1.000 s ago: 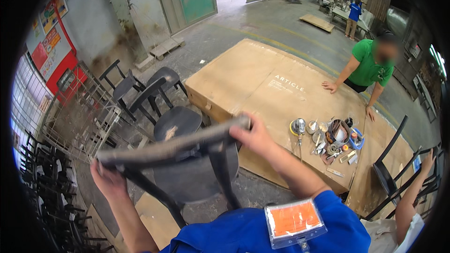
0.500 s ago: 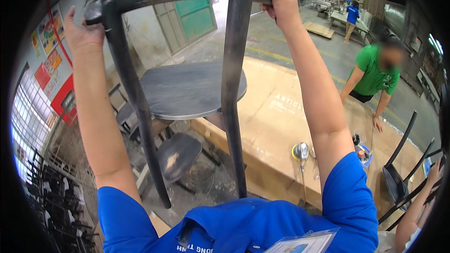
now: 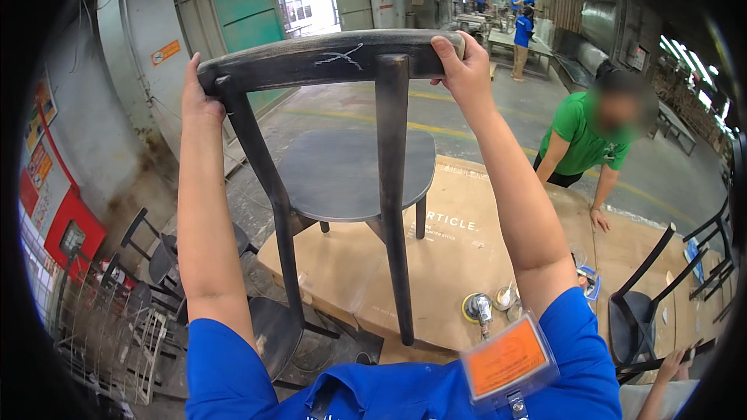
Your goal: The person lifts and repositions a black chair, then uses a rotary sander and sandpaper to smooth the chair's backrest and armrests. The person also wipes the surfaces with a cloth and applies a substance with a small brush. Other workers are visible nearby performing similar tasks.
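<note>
A black wooden chair [image 3: 354,171] is held up in front of me by its backrest. My left hand [image 3: 202,93] is closed round the left end of the curved top rail, and my right hand [image 3: 464,71] grips its right end, thumb on the near face. A pale scribbled mark shows on the rail. The seat is over the cardboard-covered table [image 3: 451,264]; whether all the legs touch it I cannot tell. A sander [image 3: 478,309] lies on the table near my right elbow.
Across the table a person in green [image 3: 591,128] leans one hand on it. More black chairs stand at right [image 3: 634,319] and on the floor at left [image 3: 159,257]. Another person's arm [image 3: 665,377] shows at lower right. A wire rack [image 3: 109,342] stands at lower left.
The chair has come lower in the view and to the right, now over the table, with both hands still on its top rail. My view has tilted up.
</note>
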Demonstrator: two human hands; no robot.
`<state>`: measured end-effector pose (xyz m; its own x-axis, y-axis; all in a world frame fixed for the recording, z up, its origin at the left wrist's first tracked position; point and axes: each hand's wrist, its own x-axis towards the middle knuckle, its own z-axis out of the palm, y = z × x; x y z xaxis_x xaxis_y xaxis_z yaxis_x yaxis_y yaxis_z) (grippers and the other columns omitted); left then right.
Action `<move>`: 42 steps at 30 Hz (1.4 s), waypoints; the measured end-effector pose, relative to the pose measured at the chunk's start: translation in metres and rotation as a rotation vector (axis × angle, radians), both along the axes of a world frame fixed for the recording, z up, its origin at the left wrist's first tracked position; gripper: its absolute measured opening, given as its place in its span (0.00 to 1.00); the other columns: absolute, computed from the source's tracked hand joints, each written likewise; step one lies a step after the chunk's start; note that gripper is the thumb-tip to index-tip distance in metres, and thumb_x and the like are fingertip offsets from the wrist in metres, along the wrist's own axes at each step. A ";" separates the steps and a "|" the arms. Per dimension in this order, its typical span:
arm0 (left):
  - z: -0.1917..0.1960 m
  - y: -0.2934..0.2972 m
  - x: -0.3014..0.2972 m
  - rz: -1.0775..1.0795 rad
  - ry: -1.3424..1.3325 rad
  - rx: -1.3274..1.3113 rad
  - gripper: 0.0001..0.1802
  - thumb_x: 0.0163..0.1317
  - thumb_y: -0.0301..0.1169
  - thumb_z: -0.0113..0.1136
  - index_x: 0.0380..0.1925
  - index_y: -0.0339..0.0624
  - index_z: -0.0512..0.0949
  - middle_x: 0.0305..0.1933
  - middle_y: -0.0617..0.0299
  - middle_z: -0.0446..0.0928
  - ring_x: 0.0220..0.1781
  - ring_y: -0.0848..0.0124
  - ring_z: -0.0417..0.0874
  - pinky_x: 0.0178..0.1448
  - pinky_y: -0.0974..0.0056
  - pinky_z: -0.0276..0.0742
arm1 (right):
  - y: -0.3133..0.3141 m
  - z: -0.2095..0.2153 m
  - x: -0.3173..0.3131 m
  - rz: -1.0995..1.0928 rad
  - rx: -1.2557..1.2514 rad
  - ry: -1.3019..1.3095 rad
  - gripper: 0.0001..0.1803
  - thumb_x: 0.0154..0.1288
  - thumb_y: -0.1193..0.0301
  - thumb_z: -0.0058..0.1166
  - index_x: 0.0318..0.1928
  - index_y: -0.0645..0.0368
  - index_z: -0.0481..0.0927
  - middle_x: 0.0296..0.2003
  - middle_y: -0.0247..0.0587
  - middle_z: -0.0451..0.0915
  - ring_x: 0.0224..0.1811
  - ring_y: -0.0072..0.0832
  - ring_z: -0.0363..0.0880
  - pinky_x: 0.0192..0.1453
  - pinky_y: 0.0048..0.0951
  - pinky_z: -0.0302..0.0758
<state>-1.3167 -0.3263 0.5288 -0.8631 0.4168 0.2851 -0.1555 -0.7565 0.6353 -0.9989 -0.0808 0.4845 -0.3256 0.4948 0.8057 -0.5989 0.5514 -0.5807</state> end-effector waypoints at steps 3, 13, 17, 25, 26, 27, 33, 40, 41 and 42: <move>0.000 0.017 -0.053 -0.107 0.025 -0.103 0.17 0.52 0.45 0.67 0.32 0.44 0.77 0.32 0.58 0.80 0.33 0.61 0.81 0.44 0.52 0.79 | -0.022 -0.001 -0.023 -0.128 -0.006 0.021 0.19 0.60 0.56 0.60 0.32 0.61 0.74 0.19 0.30 0.73 0.15 0.15 0.69 0.16 0.18 0.66; -0.047 -0.005 -0.166 -0.130 -0.007 -0.040 0.19 0.58 0.45 0.63 0.41 0.44 0.75 0.40 0.60 0.80 0.40 0.65 0.81 0.47 0.56 0.78 | -0.098 0.010 -0.147 -0.374 0.126 0.199 0.17 0.60 0.60 0.61 0.32 0.61 0.73 0.25 0.31 0.73 0.29 0.17 0.67 0.34 0.21 0.67; -0.067 -0.026 -0.166 -0.167 0.123 0.084 0.19 0.60 0.46 0.60 0.43 0.44 0.73 0.42 0.62 0.78 0.44 0.67 0.79 0.50 0.59 0.76 | -0.078 0.024 -0.165 -0.365 0.168 0.175 0.17 0.61 0.58 0.60 0.34 0.61 0.75 0.26 0.29 0.73 0.30 0.16 0.68 0.36 0.19 0.67; -0.070 0.010 -0.133 -0.099 0.228 0.147 0.22 0.62 0.41 0.59 0.52 0.45 0.66 0.44 0.62 0.76 0.44 0.70 0.77 0.50 0.63 0.75 | -0.021 0.017 -0.154 -0.534 0.049 0.180 0.19 0.65 0.54 0.53 0.38 0.59 0.75 0.26 0.25 0.69 0.28 0.12 0.62 0.31 0.15 0.59; -0.070 0.023 -0.125 -0.095 0.225 0.159 0.22 0.62 0.40 0.59 0.52 0.44 0.67 0.43 0.62 0.77 0.43 0.70 0.78 0.49 0.63 0.75 | -0.017 0.013 -0.146 -0.533 0.034 0.205 0.19 0.64 0.54 0.54 0.37 0.60 0.75 0.27 0.27 0.71 0.30 0.14 0.64 0.34 0.17 0.62; -0.078 0.034 -0.113 -0.183 0.249 0.098 0.23 0.62 0.40 0.60 0.52 0.43 0.67 0.40 0.62 0.77 0.40 0.70 0.78 0.46 0.64 0.76 | -0.013 0.009 -0.137 -0.539 0.019 0.232 0.20 0.63 0.53 0.55 0.37 0.60 0.75 0.28 0.29 0.72 0.31 0.16 0.66 0.37 0.19 0.64; -0.135 0.060 -0.042 -0.044 0.552 -0.281 0.18 0.56 0.32 0.65 0.44 0.38 0.71 0.28 0.62 0.75 0.23 0.73 0.75 0.30 0.69 0.72 | 0.015 -0.007 -0.097 -0.576 -0.001 0.230 0.21 0.65 0.54 0.53 0.38 0.62 0.74 0.29 0.35 0.74 0.32 0.20 0.70 0.37 0.24 0.68; -0.165 0.077 0.041 0.131 0.625 -0.267 0.11 0.54 0.22 0.63 0.34 0.37 0.71 0.27 0.62 0.74 0.23 0.75 0.75 0.30 0.70 0.73 | 0.073 -0.022 -0.061 -0.849 0.074 -0.062 0.30 0.68 0.46 0.41 0.50 0.64 0.69 0.40 0.63 0.77 0.44 0.57 0.74 0.49 0.40 0.70; -0.173 0.085 0.058 0.158 0.654 -0.283 0.10 0.55 0.21 0.63 0.34 0.37 0.71 0.27 0.62 0.74 0.24 0.75 0.75 0.30 0.70 0.73 | 0.085 -0.031 -0.044 -0.920 0.042 -0.171 0.32 0.66 0.46 0.44 0.53 0.65 0.67 0.40 0.59 0.78 0.43 0.50 0.76 0.48 0.38 0.71; -0.180 0.092 0.074 0.192 0.670 -0.303 0.10 0.55 0.21 0.62 0.34 0.36 0.71 0.27 0.61 0.75 0.24 0.75 0.75 0.31 0.70 0.73 | 0.097 -0.050 -0.020 -0.862 0.026 -0.183 0.33 0.65 0.46 0.46 0.54 0.66 0.67 0.39 0.57 0.78 0.43 0.47 0.76 0.48 0.37 0.71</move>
